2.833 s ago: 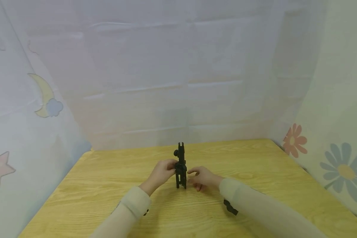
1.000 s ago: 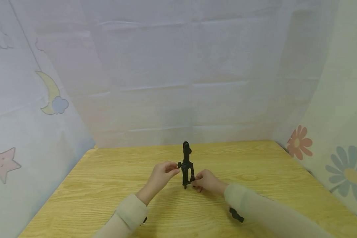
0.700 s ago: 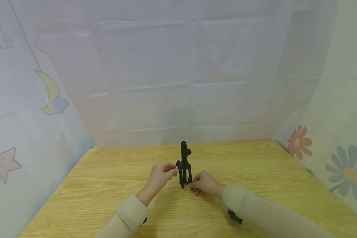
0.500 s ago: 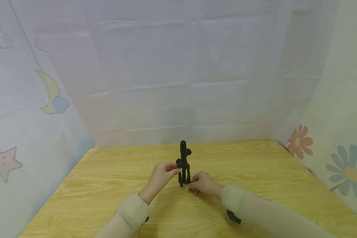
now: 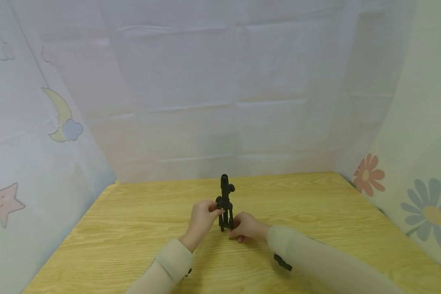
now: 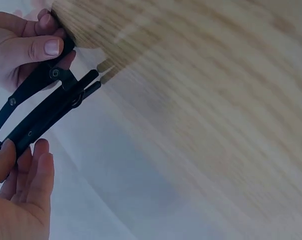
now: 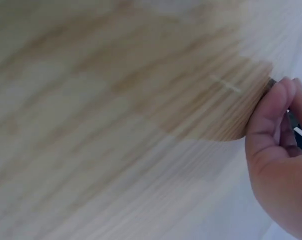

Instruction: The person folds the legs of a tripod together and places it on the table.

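Note:
A small black tripod (image 5: pixel 225 191) with knobs on its sides is upright at the middle of the wooden table. My left hand (image 5: pixel 202 220) holds it just below the left knob, thumb across the top of the legs. Low on the right side, my right hand (image 5: pixel 250 226) pinches the end of one leg. The left wrist view shows that leg (image 6: pixel 35 82) swung out from two others (image 6: pixel 55 112) and joined to them by a short hinged brace (image 6: pixel 65 79). Mostly hidden behind my right fingers (image 7: pixel 273 107) is the leg's tip in the right wrist view.
The yellow wood-grain table (image 5: pixel 143 204) spreads around both hands. A pale creased sheet (image 5: pixel 220 102) hangs behind it, with printed side sheets left and right. Black wrist gear (image 5: pixel 282 262) shows under the right sleeve.
The tripod has turned, its upper knob passing from left to right. My right hand has taken hold of a leg. My left fingers, briefly off the tripod, now grip it again.

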